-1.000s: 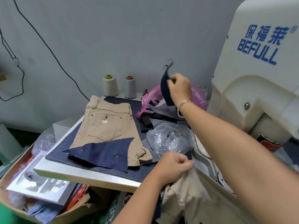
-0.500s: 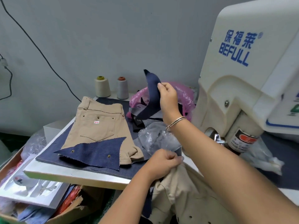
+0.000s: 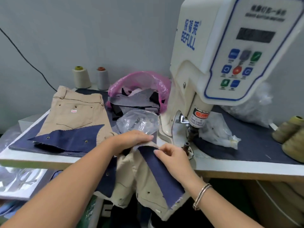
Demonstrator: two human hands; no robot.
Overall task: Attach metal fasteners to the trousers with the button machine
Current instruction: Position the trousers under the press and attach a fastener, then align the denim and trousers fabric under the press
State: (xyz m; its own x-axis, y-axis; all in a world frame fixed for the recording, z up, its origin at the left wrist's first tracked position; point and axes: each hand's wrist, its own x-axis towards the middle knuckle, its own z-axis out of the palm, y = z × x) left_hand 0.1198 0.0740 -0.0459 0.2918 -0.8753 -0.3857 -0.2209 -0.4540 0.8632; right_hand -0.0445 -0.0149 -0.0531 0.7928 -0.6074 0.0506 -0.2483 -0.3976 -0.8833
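Trousers (image 3: 141, 183), beige, hang off table (image 3: 246, 167) edge under both hands, by button machine (image 3: 213, 63). Left hand (image 3: 131, 139) flat on cloth; right hand (image 3: 172, 158) pinches navy strip (image 3: 162, 175). Grey wall behind.

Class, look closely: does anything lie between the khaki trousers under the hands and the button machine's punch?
Nothing visible blocks it. The trousers and denim strip, held by both hands, lie just left of the punch; only bare table edge lies between.
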